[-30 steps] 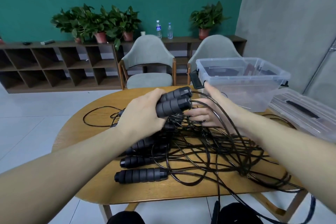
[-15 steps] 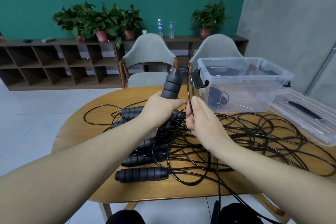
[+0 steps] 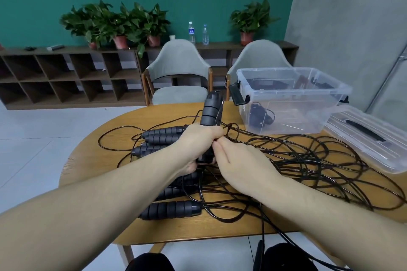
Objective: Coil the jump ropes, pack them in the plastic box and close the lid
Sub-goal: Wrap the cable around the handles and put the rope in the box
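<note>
Several black jump ropes lie tangled on the round wooden table (image 3: 92,160), their thin cords (image 3: 308,160) spread to the right. Loose ribbed handles (image 3: 169,209) lie at the left and front of the pile. My left hand (image 3: 196,145) grips a pair of handles (image 3: 210,110) held upright above the heap. My right hand (image 3: 240,160) is right beside it, fingers pinched on the cord at the base of those handles. The clear plastic box (image 3: 293,114) stands open at the back right with one coiled rope (image 3: 259,114) inside. Its lid (image 3: 370,138) lies to the right of it.
Two grey chairs (image 3: 178,77) stand behind the table. A low shelf (image 3: 66,77) with potted plants and two bottles runs along the green wall. One cord hangs off the table's front edge toward my knees (image 3: 262,248).
My left hand has turned the handles from lying sideways to standing upright. My right hand, open behind the cords a second ago, has come in and pinched the cord beside the left hand.
</note>
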